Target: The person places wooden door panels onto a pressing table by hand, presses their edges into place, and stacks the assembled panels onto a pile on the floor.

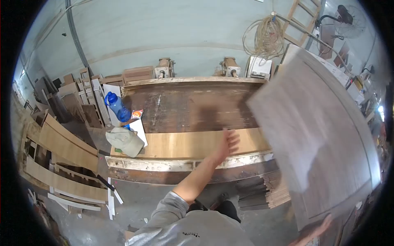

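Observation:
My left hand [229, 144] reaches out above the workbench, a little blurred, fingers apart and holding nothing. Below it a light wooden board [180, 144] lies along the bench's near side. At the lower right, my right hand [318, 232] is at the bottom edge of a large, flat brown wooden panel [324, 147]. The panel is tilted and blurred, and covers the bench's right end. The grip on it is only partly visible.
On the bench's [172, 106] left end are a blue water bottle [118, 107], a cap [125, 140] and a small packet [137, 114]. Boards [74, 143] stand at left. Brown strips [275, 190] are stacked under the bench. Coiled hose [266, 37] hangs on the wall.

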A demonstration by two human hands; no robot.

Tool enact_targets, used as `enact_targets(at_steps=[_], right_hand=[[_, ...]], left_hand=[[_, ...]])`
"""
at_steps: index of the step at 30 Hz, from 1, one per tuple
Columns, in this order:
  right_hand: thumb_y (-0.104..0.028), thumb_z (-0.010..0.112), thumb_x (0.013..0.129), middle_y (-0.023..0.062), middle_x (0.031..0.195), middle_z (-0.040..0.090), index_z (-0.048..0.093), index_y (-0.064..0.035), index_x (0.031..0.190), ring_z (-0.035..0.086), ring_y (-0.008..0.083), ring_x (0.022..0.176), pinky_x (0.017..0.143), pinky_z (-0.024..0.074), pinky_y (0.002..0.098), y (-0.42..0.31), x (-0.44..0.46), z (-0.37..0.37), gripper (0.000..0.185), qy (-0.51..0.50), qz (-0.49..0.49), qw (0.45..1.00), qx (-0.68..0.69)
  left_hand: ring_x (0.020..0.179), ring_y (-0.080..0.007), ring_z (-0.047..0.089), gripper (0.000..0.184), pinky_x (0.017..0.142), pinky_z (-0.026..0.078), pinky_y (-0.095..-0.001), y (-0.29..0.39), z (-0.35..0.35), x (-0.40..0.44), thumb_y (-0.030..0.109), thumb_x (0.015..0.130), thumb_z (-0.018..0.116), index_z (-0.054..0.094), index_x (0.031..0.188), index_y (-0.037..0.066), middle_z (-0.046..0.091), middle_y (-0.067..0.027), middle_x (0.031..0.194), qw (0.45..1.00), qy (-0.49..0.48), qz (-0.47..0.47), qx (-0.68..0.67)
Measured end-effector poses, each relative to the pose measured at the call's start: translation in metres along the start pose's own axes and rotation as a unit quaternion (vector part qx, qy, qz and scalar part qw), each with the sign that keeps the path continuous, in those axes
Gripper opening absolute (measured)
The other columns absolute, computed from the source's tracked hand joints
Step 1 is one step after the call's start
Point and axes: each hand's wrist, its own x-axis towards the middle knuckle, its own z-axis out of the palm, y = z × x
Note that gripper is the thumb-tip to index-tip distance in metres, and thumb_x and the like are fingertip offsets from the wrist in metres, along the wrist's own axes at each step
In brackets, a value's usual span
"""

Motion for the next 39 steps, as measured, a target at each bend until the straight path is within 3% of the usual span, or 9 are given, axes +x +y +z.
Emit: enact_targets(at_steps=[2, 6, 13, 17, 27, 29, 32, 36, 39], right_hand=[[-0.032, 0.055, 0.092, 0.0155, 0.141, 0.042, 0.038, 0.0022, 0.140, 0.041, 0.0281, 0.127, 0.106, 0.0319, 0.0409, 0.036, 0.007, 0.034, 0.061, -0.247, 0.001, 0.958, 0.149], [-0.011, 0.062, 0.088, 0.0163, 0.113, 0.064, 0.054, 0.0044, 0.128, 0.059, 0.0230, 0.097, 0.087, 0.0464, 0.0326, 0.058, -0.041, 0.158, 0.043, -0.248, -0.012, 0.964, 0.098], [-0.005, 0.058, 0.090, 0.0107, 0.124, 0.059, 0.047, 0.0036, 0.134, 0.054, 0.0183, 0.112, 0.098, 0.0399, 0.0304, 0.138, -0.054, 0.393, 0.047, -0.635, 0.002, 0.771, -0.036], [-0.005, 0.060, 0.088, 0.0094, 0.120, 0.061, 0.051, 0.0026, 0.131, 0.055, 0.0170, 0.110, 0.097, 0.0412, 0.0300, 0.195, -0.079, 0.518, 0.045, -0.674, 0.083, 0.730, -0.072], [-0.011, 0.069, 0.080, 0.0119, 0.113, 0.065, 0.056, 0.0010, 0.126, 0.061, 0.0210, 0.104, 0.094, 0.0437, 0.0297, 0.245, -0.121, 0.724, 0.049, -0.672, 0.057, 0.731, -0.103], [-0.016, 0.073, 0.075, 0.0167, 0.111, 0.065, 0.058, -0.0027, 0.125, 0.060, 0.0298, 0.102, 0.095, 0.0438, 0.0333, 0.259, -0.119, 0.738, 0.054, -0.672, -0.179, 0.699, -0.168], [-0.019, 0.075, 0.071, 0.0209, 0.114, 0.061, 0.060, -0.0102, 0.124, 0.055, 0.0364, 0.108, 0.096, 0.0426, 0.0416, 0.259, -0.145, 0.724, 0.056, -0.538, -0.326, 0.741, -0.233], [-0.014, 0.076, 0.070, 0.0189, 0.122, 0.056, 0.061, -0.0157, 0.123, 0.048, 0.0377, 0.118, 0.097, 0.0401, 0.0472, 0.252, -0.163, 0.690, 0.055, -0.525, -0.267, 0.769, -0.249], [-0.015, 0.076, 0.071, 0.0187, 0.122, 0.055, 0.061, -0.0143, 0.124, 0.048, 0.0394, 0.117, 0.099, 0.0408, 0.0445, 0.248, -0.153, 0.670, 0.055, -0.547, -0.254, 0.753, -0.262]], left_hand=[[0.128, -0.0260, 0.045, 0.073, 0.104, 0.036, -0.0464, 0.049, -0.016, -0.004, 0.064, 0.095, 0.031, 0.038, 0.141, 0.008, 0.047, -0.0115, 0.139, 0.987, 0.016, 0.080, -0.137], [0.123, -0.0324, 0.047, 0.062, 0.105, 0.036, -0.0469, 0.117, -0.110, -0.035, 0.052, 0.096, 0.037, 0.044, 0.134, 0.004, 0.050, -0.0160, 0.134, 0.917, 0.145, 0.277, -0.248], [0.118, -0.0262, 0.049, 0.063, 0.091, 0.042, -0.0443, 0.120, -0.289, -0.094, 0.051, 0.091, 0.047, 0.044, 0.136, 0.008, 0.055, -0.0138, 0.125, 0.925, 0.378, 0.035, 0.031], [0.120, -0.0238, 0.048, 0.061, 0.095, 0.034, -0.0468, 0.137, -0.310, -0.078, 0.050, 0.090, 0.048, 0.042, 0.141, 0.016, 0.050, -0.0087, 0.135, 0.864, 0.440, -0.109, 0.218], [0.092, -0.0233, 0.061, 0.053, 0.073, 0.052, -0.0400, 0.161, -0.359, 0.054, 0.033, 0.085, 0.062, 0.053, 0.131, 0.007, 0.061, -0.0111, 0.110, 0.806, 0.499, -0.074, 0.309], [0.104, -0.0301, 0.061, 0.057, 0.087, 0.050, -0.0412, 0.146, -0.401, 0.061, 0.032, 0.084, 0.063, 0.051, 0.130, 0.000, 0.061, -0.0228, 0.112, 0.706, 0.470, -0.038, 0.529], [0.115, -0.0371, 0.054, 0.061, 0.099, 0.042, -0.0410, 0.119, -0.428, 0.088, 0.034, 0.083, 0.065, 0.051, 0.130, -0.001, 0.058, -0.0284, 0.117, 0.707, 0.493, 0.057, 0.504], [0.118, -0.0466, 0.045, 0.066, 0.103, 0.037, -0.0495, 0.114, -0.351, 0.096, 0.038, 0.080, 0.066, 0.047, 0.136, 0.008, 0.048, -0.0300, 0.126, 0.518, 0.484, -0.017, 0.705], [0.117, -0.0469, 0.044, 0.066, 0.102, 0.036, -0.0519, 0.107, -0.330, 0.080, 0.035, 0.080, 0.068, 0.044, 0.136, 0.010, 0.046, -0.0297, 0.125, 0.513, 0.504, -0.046, 0.693]])
